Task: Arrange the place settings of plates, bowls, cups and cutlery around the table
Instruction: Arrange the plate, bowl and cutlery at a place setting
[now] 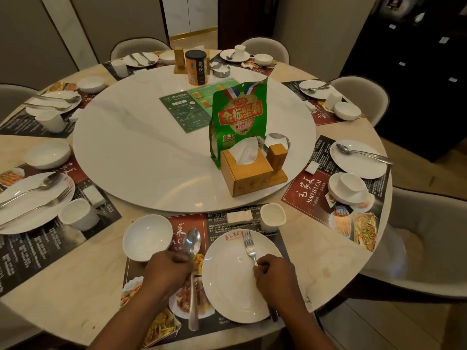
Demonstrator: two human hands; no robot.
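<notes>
Steel cutlery at the near setting: a person's left hand (169, 269) grips the spoon (193, 296) at its neck, fingers curled over it. The right hand (274, 272) pinches the fork (250, 248) high on the handle, fingers bunched tight. Spoon runs along the placemat (222, 327) btwn bowl (146, 236) & plate (227, 286), just left of the plate rim; cannot tell if it rests flat. Fork lies over the plate's right half. Long axes roughly parallel, near-to-far: spoon bowl face up & fork tines aimed away from the person, twd the table (75, 306) ctr, handles back twd the edge; fork leans slightly left. Handling, by the look: stiff, light, polished so prob. slippery, esp. on glazed china; best held mid-handle w/ thumb on top. Plate is breakable, so the fork wants setting down softly.
</notes>
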